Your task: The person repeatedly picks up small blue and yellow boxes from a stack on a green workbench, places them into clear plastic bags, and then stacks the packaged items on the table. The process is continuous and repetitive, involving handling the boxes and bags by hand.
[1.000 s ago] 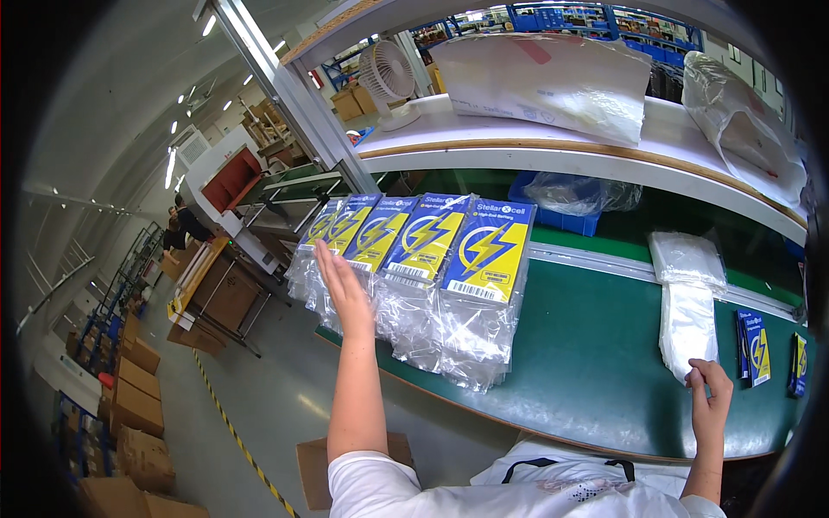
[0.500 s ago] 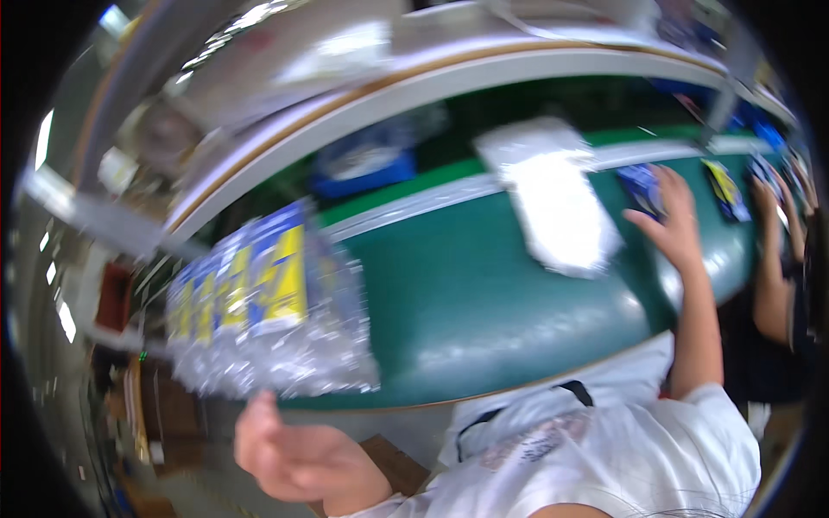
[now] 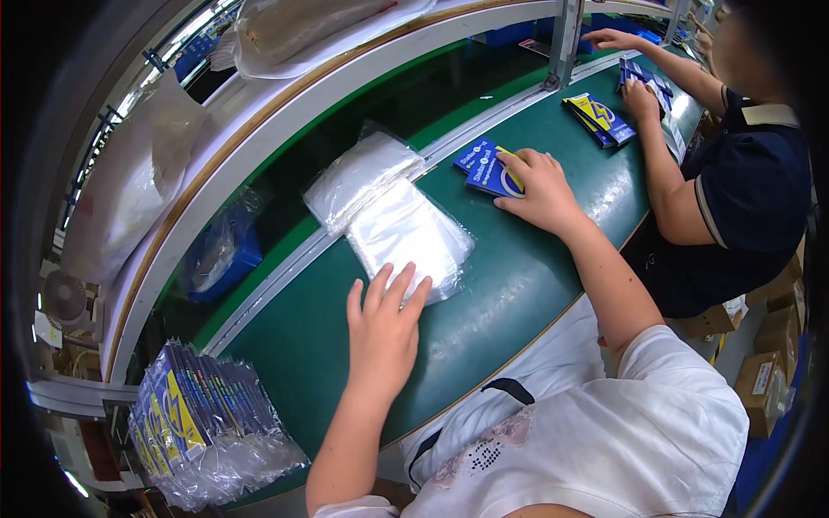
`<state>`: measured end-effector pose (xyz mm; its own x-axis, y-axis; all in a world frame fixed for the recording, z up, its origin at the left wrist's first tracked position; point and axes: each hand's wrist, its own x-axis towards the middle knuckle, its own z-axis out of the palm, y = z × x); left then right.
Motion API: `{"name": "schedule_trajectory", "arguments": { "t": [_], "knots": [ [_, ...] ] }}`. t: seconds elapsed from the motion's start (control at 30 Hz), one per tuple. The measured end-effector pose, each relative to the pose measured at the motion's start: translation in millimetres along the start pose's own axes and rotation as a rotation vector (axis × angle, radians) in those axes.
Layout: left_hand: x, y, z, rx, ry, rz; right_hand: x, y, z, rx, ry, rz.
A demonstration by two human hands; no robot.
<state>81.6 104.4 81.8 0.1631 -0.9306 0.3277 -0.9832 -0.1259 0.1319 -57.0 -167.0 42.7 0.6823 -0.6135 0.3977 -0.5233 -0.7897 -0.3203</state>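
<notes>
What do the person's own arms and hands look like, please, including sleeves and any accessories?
The left hand and right hand are bare, with no gloves, rings or watch visible. Short white sleeves leave both forearms uncovered.

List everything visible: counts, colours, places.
Workbench: one, green, middle
Clear bags: two piles, transparent, centre
Loose packets: at least two, blue-yellow, centre
Farther packets: several, blue-yellow, upper right
Bagged packets: many, blue-yellow, lower left
Bin: one, blue, left
Shelf: one, white, upper left
Film pieces: two, pale, shelf
Fan: one, pale, left
Coworker: one, navy top, right
Boxes: several, brown, right
Left hand: one, bare, at bags
Right hand: one, bare, on loose packets
</notes>
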Motion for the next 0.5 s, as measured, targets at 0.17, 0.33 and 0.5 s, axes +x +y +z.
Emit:
{"name": "schedule_trajectory", "arguments": {
  "t": [0.17, 0.33, 0.5],
  "knots": [
    [13, -18, 2, -0.069, 0.033, -0.011, -12, -23, -10, 0.315, 0.297, -0.058],
    [16, -8, 1, -0.261, 0.152, -0.161, -45, -46, -29, 1.647, -0.053, 0.438],
    [12, -7, 7, -0.326, 0.25, -0.153, -70, -68, -24, 1.993, -0.596, 0.467]
  ]
}}
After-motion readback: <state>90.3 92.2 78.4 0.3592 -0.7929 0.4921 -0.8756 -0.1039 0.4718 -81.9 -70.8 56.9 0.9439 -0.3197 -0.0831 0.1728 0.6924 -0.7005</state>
